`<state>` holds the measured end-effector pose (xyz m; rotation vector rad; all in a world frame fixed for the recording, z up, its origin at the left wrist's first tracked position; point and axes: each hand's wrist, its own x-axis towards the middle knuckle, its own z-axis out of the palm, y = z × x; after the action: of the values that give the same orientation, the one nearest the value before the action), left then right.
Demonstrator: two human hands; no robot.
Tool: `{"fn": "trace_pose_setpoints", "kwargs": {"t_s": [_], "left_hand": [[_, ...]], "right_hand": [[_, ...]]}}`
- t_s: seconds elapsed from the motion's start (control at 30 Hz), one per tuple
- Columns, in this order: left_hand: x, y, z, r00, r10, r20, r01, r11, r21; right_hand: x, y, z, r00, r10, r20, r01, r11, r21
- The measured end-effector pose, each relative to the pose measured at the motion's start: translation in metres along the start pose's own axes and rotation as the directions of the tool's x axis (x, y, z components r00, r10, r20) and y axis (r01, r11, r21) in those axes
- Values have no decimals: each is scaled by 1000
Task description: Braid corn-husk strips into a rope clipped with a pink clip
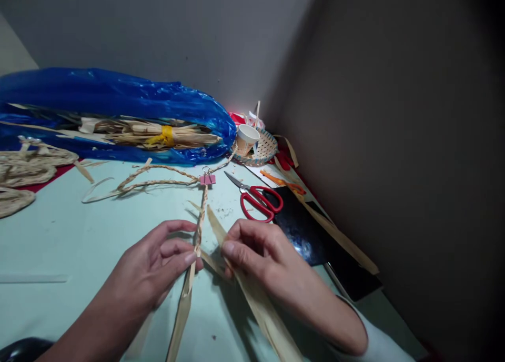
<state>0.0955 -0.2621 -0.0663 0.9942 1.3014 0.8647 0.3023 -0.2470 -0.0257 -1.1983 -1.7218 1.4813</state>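
Observation:
My left hand (153, 264) pinches the near end of a braided straw cord (201, 214) where the braid stops and loose flat strips (182, 307) trail toward me. My right hand (262, 257) grips another flat dried-leaf strip (264, 309) just right of the braid. The braid runs away from me to a pink binder clip (207, 179), which pins it to the pale green table (59, 235). Beyond the clip the finished braid (153, 177) loops off to the left.
Red-handled scissors (258, 199) lie right of the clip, beside a black slab (315, 230). A blue plastic bag (114, 114) of dried husks lies at the back. A small woven basket (266, 149) with a cup (246, 138) sits in the corner. Coiled braids (23, 175) rest far left.

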Motion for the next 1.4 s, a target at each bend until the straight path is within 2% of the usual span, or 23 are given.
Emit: {"fn": "trace_pose_setpoints", "kwargs": {"t_s": [0.07,0.2,0.33,0.43,0.6,0.8,0.97,1.07,1.2,1.4], "left_hand": [[0,-1,-2,998,-61,-1,61,998,-11],[-1,1,-2,990,-110,84,114,992,-52],[-3,7,1,989,-145,24,147,986,-76],[-3,7,2,989,-147,12,148,986,-82],[4,3,-2,990,-129,58,132,990,-42],[2,5,0,995,-98,19,98,994,-51],[2,8,2,995,-93,19,94,994,-49],[3,8,3,994,-109,-6,109,994,-14],[4,9,5,990,-130,-63,133,990,50],[3,14,10,989,-117,-87,126,987,102]], "right_hand": [[-1,0,6,1000,-1,-26,-1,996,-90],[-4,1,11,999,-9,-44,-1,976,-218],[-8,3,17,1000,15,-2,-15,939,-342],[-7,6,22,999,11,-44,-28,913,-408],[-3,10,27,997,-11,-72,-17,924,-383],[-4,12,27,993,2,-119,-45,932,-361],[-1,11,23,991,26,-129,-55,972,-226],[1,11,21,996,14,-86,-28,987,-160],[1,11,21,999,1,-35,-9,974,-228],[-1,12,25,990,-72,-123,14,909,-416]]}}
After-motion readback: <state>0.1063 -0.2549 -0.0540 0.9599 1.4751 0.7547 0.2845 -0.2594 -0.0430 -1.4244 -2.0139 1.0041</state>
